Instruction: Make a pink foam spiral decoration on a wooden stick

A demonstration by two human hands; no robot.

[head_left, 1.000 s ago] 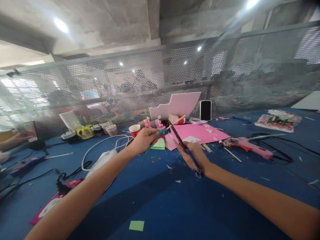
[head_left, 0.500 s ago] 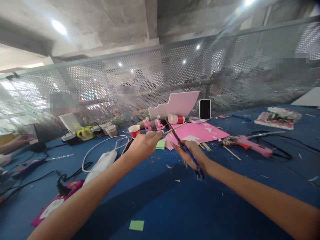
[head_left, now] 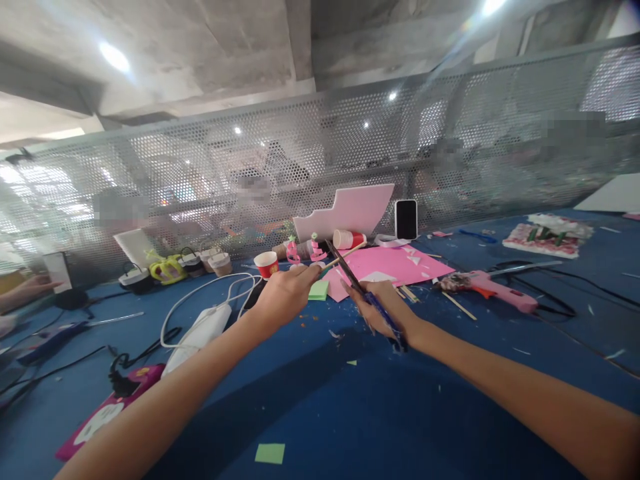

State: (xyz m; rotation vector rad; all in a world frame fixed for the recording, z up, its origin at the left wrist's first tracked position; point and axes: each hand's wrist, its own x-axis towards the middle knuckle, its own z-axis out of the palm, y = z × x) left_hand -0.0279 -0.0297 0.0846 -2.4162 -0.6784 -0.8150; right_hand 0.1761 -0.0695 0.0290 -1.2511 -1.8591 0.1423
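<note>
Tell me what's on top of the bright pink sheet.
Small white scraps and a larger white piece lie on the pink sheet. The scissors and right hand cover part of its near side, so anything behind them can't be seen.

On table (head_left: 380, 413) before us: power strip (head_left: 145, 379) left, glue gun (head_left: 510, 293) right. Paper sheet (head_left: 395, 264) beyond our scissors (head_left: 379, 305); behind sheet, board (head_left: 353, 210) left of phone (head_left: 405, 220). Cup (head_left: 267, 265) stands left of sheet.
</note>
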